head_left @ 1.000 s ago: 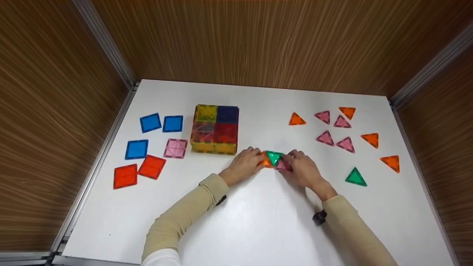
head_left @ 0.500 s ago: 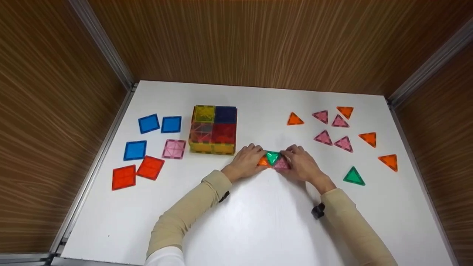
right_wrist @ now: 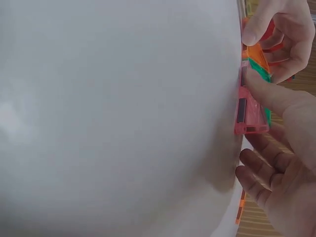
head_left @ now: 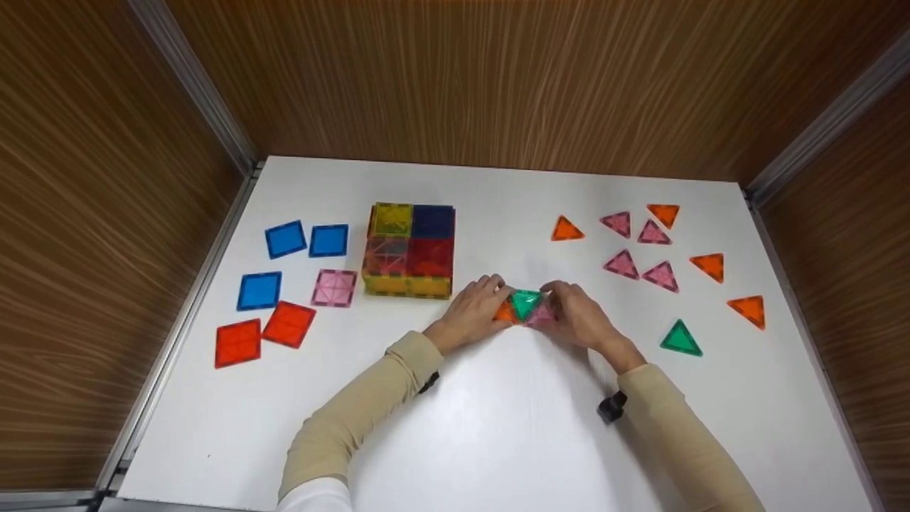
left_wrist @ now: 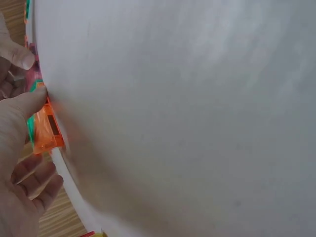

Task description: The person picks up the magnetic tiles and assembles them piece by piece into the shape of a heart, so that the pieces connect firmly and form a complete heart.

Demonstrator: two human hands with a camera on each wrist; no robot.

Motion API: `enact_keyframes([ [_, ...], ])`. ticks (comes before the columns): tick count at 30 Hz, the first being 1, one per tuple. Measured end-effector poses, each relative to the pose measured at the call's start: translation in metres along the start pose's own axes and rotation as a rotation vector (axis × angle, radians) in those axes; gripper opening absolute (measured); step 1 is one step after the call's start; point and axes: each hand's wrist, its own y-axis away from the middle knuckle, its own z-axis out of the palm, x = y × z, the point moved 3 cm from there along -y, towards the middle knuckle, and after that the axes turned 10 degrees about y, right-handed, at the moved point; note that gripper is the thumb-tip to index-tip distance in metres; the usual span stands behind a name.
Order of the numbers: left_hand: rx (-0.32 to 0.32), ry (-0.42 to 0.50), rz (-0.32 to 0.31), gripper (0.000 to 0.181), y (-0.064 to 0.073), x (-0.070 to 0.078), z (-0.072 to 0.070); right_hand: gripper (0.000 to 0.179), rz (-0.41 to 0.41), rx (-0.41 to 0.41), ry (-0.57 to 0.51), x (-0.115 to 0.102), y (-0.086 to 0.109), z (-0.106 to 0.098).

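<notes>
At the middle of the white table, three translucent triangle magnetic tiles stand joined edge to edge. My left hand (head_left: 469,311) pinches the orange triangle tile (left_wrist: 45,129), thumb on its near face. On the other side my right hand (head_left: 581,316) grips the pink triangle tile (right_wrist: 254,112) with its thumb against the near face. Between them the green triangle tile (head_left: 525,304) points toward me, its upper corners close to the fingertips of both hands. Both wrist views show the orange and pink tiles tilted up from the tabletop.
Left of the hands stands a box-shaped block of magnetic tiles (head_left: 409,286). Farther left lie blue squares (head_left: 259,291), red squares (head_left: 239,343) and a pink square (head_left: 334,288). Several pink triangles (head_left: 661,276), orange triangles (head_left: 748,311) and a green triangle (head_left: 682,338) lie flat at the right.
My right-hand fingers have shifted on the pink tile, showing more of the green tile's right corner. Both hands stay in nearly the same place around the joined tiles.
</notes>
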Motion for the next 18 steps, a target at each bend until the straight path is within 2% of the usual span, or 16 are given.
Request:
enact_keyframes([
  [8,0.044,-0.011,0.046,0.06,0.002,0.003,-0.002,0.036,0.006,0.03,-0.19,0.006,0.008,-0.002],
  [14,0.111,-0.021,0.07,0.04,0.001,0.006,-0.008,0.025,-0.004,0.069,-0.261,0.002,0.011,-0.003],
  [18,0.143,-0.002,0.083,0.03,0.001,0.006,-0.012,0.021,-0.006,0.105,-0.27,-0.001,0.011,-0.004],
])
